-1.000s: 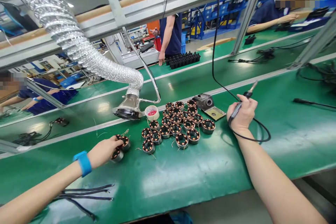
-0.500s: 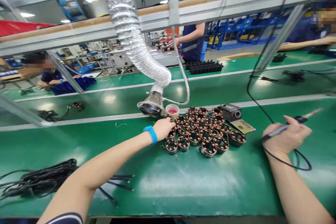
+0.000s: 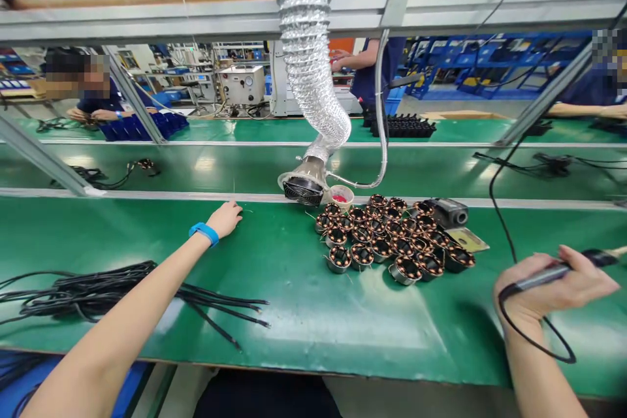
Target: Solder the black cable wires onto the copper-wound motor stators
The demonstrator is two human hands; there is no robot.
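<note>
My left hand [image 3: 226,219], with a blue wristband [image 3: 204,232], rests at the bench's rear left, fingers bunched together. A thin pale wire [image 3: 248,211] shows at its fingertips, and a fine strand rises just above them; the exact grip is partly hidden. On the right, my right hand [image 3: 553,284] is wrapped round a soldering iron [image 3: 546,276], its tip pointing right and its black cord looping below the wrist. Between the hands stands a cluster of copper-wound motor stators [image 3: 382,245], several of them touching, none held.
A fume extractor hood [image 3: 304,184] hangs on a silver duct [image 3: 313,46] beside a small cup of red stuff [image 3: 341,196]. Behind the stators sits a dark metal holder [image 3: 448,212]. Black cables [image 3: 98,290] lie front left. Co-workers sit and stand across the bench.
My left hand has left the stators and moved left to the thin wire. My right hand keeps the soldering iron, slightly lower in view. The camera view has levelled and shifted.
</note>
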